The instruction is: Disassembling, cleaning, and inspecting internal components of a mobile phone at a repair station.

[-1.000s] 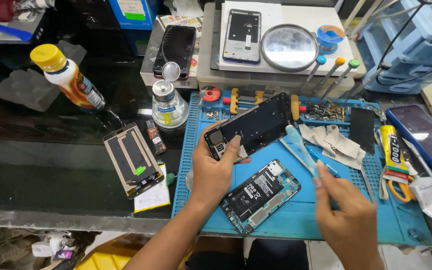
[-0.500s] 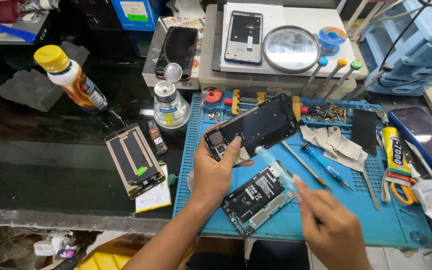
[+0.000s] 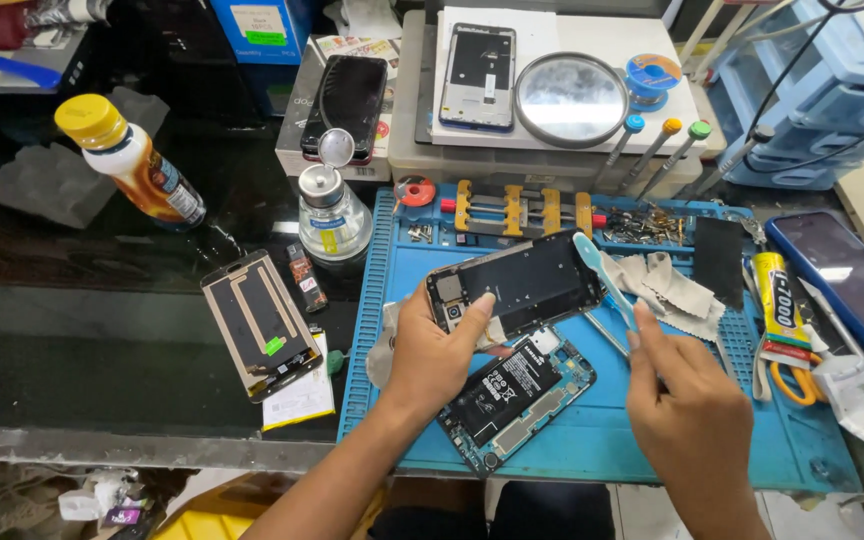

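The left hand [image 3: 432,350] pins a black phone back frame [image 3: 517,283] against the blue mat [image 3: 592,440], its fingers curled over the frame's 8 o'clock corner. The right hand [image 3: 687,400] has its fingers closed on a pale blue pry tool [image 3: 604,280] (tip touching the frame's 3 o'clock edge). An opened phone [image 3: 517,395] lies just beside, at 6 o'clock.

We have one view only, from the head-worn camera, looking steeply down and forward over the bench. It sits close: both forearms enter from the bottom edge, and the blue work mat [image 3: 592,440] fills the centre. The near table edge runs along the bottom; storage boxes cross the top. No second view shares the scene.
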